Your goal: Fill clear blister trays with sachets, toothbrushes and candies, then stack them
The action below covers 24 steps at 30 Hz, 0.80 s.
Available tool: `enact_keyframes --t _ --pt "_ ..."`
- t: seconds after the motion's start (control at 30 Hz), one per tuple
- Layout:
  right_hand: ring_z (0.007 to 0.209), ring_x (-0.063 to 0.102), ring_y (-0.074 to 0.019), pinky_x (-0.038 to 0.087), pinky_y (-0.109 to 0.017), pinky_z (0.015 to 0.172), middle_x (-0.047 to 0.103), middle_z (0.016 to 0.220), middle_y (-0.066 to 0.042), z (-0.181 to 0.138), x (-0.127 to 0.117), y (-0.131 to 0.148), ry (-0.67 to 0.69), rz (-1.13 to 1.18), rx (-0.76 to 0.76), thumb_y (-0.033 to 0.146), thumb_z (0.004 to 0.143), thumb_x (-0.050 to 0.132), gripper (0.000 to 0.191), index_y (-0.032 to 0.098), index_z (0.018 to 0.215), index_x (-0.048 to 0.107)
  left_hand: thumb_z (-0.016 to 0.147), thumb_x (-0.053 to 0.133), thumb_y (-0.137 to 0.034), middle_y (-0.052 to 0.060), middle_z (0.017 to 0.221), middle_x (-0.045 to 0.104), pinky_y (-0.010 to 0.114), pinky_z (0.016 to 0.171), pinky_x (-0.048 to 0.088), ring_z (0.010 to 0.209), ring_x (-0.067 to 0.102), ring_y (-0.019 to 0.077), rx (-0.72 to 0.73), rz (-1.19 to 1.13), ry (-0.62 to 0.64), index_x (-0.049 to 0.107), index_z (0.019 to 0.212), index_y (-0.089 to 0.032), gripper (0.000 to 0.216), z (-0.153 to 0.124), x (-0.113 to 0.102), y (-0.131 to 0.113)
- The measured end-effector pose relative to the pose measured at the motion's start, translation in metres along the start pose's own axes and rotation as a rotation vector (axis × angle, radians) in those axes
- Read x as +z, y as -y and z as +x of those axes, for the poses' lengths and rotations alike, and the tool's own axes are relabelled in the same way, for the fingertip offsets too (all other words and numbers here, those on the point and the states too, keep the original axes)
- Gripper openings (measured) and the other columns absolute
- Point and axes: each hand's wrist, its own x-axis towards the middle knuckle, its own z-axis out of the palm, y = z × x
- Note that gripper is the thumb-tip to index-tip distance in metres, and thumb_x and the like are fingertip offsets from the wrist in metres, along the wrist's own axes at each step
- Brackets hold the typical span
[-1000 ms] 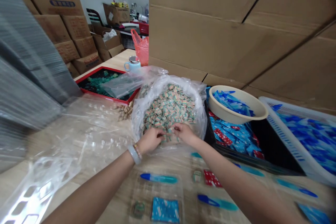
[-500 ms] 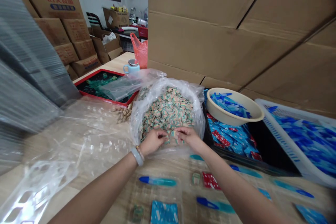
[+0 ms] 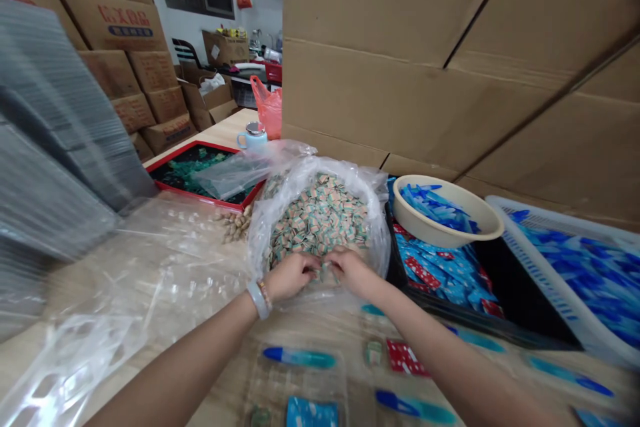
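A clear plastic bag [image 3: 370, 180] stands open in front of me, full of small teal-and-tan packets [image 3: 320, 217]. My left hand [image 3: 290, 275], with a pale bracelet at the wrist, has its fingers curled into the near edge of the pile. My right hand [image 3: 353, 270] sits right beside it, its fingers pinched among the same packets. The two hands nearly touch. What exactly each finger grips is hidden in the heap.
Clear blister trays [image 3: 300, 360] with blue items lie on the wooden table near me. Right: a beige bowl [image 3: 445, 230], a black bin of blue and red packets [image 3: 450, 277], a white basket [image 3: 560, 260]. Left: loose plastic sheets [image 3: 150, 280], a red-rimmed tray [image 3: 200, 197], a mug [image 3: 253, 137]. Cardboard walls behind.
My hands have closed in toward each other at the near edge of the packet pile. The view has shifted slightly; the bag and bins stay where they were.
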Motion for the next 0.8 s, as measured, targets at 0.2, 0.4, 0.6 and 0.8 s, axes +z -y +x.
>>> enact_keyframes --t 0.2,0.4,0.6,0.8 --pt "0.070 0.052 -0.0133 0.040 -0.023 0.065 0.058 0.075 -0.004 0.006 0.029 -0.019 0.010 0.135 0.096 0.010 0.071 0.046 0.020 0.015 0.083 0.061 0.069 0.046 -0.017 0.005 0.082 0.066 0.023 0.068 0.041 0.073 0.057 0.0150 -0.222 -0.014 -0.115 0.065 0.085 -0.011 0.025 -0.019 -0.008 0.000" --pt "0.083 0.052 -0.0160 0.038 -0.024 0.072 0.059 0.088 -0.005 0.007 0.036 -0.012 0.078 -0.005 0.108 0.008 0.068 0.045 0.030 0.021 0.089 0.062 0.070 0.046 -0.020 0.005 0.079 0.066 0.022 0.064 0.041 0.070 0.057 0.0149 -0.223 0.002 -0.117 0.065 0.082 -0.012 0.024 -0.022 -0.002 0.005" --pt "0.075 0.048 -0.0137 0.037 -0.022 0.067 0.054 0.079 -0.003 -0.006 0.021 0.004 0.037 -0.061 0.083 0.006 0.064 0.046 0.020 0.018 0.075 0.058 0.072 0.045 -0.018 0.005 0.091 0.066 0.024 0.075 0.041 0.081 0.058 0.0162 -0.211 0.047 -0.131 0.065 0.091 -0.015 0.028 -0.027 -0.001 0.006" --pt "0.058 0.041 -0.0096 0.033 -0.021 0.055 0.049 0.063 0.002 -0.009 0.016 -0.002 0.099 0.115 0.037 0.004 0.060 0.045 0.017 0.016 0.069 0.053 0.072 0.044 -0.018 0.005 0.091 0.066 0.025 0.076 0.041 0.082 0.058 0.0169 -0.216 0.042 -0.120 0.065 0.092 -0.015 0.029 -0.030 -0.002 0.004"
